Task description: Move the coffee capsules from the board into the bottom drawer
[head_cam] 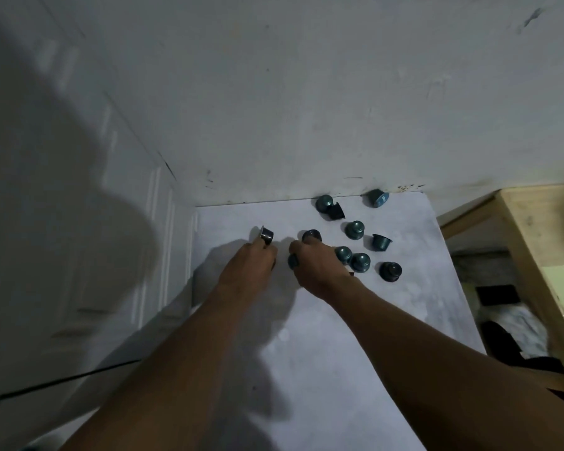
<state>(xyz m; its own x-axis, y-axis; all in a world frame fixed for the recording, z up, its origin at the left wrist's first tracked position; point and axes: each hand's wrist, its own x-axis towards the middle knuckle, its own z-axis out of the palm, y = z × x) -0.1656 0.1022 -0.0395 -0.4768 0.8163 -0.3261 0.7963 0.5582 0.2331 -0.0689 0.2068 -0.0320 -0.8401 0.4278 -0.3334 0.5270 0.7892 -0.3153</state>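
Note:
Several dark teal and black coffee capsules lie scattered on the far half of a pale grey board point(339, 336). My left hand point(248, 265) reaches to a black capsule point(265, 236) lying on its side, fingertips pinching it. My right hand point(316, 268) has its fingertips on a dark capsule point(311, 236) and holds a teal capsule point(293, 261) under the thumb. Loose ones include a teal capsule point(354, 230), a black capsule point(390, 271) and a blue-lidded capsule point(376, 197) by the wall. No drawer is in view.
A white wall point(306, 109) rises right behind the board. White panelled cabinet doors point(79, 255) stand on the left. A light wooden frame point(541, 255) stands on the right, with dark clutter on the floor beside it.

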